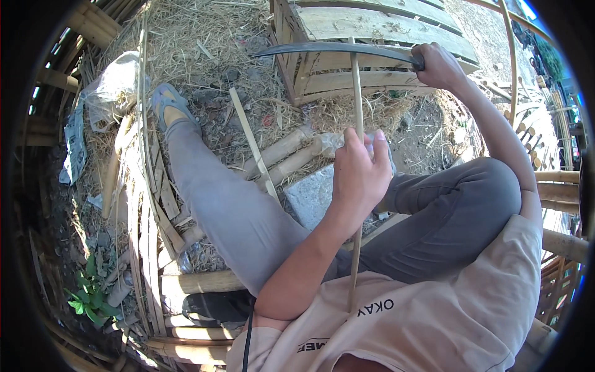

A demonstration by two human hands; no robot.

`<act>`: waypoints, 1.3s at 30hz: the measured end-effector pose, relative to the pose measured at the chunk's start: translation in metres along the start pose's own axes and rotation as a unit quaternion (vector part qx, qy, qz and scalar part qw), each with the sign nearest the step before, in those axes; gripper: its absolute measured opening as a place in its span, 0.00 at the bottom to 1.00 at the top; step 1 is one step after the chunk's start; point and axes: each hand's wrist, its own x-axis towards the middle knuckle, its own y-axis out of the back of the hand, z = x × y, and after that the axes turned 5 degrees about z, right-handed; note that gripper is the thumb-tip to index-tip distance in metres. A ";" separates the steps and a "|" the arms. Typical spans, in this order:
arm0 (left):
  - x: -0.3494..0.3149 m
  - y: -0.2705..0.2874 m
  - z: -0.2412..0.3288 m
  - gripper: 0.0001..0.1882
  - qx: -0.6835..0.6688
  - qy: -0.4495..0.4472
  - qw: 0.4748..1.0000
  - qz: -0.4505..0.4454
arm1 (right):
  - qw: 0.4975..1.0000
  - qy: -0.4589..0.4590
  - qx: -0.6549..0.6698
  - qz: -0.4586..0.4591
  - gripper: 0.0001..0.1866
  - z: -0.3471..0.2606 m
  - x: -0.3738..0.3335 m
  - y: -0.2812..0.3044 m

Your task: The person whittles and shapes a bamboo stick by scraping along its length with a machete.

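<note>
My left hand (359,170) grips a thin upright bamboo strip (357,99) at mid-frame, fingers wrapped around it. Held out at the upper right, my right hand (439,65) is closed on the handle of a long curved dark blade (328,49). The blade lies crosswise against the top of the strip. The strip runs down past my left forearm toward my chest. I sit with grey-trousered legs spread, my left foot in a blue sandal (164,102) stretched out at the upper left.
A wooden slatted pallet (378,28) stands behind the blade. Split bamboo strips (145,204) lie at my left, bamboo poles (282,152) and a grey stone block (310,195) between my legs. Straw covers the ground. A green plant (90,297) grows lower left.
</note>
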 end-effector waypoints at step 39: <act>-0.008 -0.024 -0.008 0.23 0.118 -0.114 0.985 -0.050 | 0.774 -0.063 0.540 -0.325 0.17 -0.062 -0.036 0.011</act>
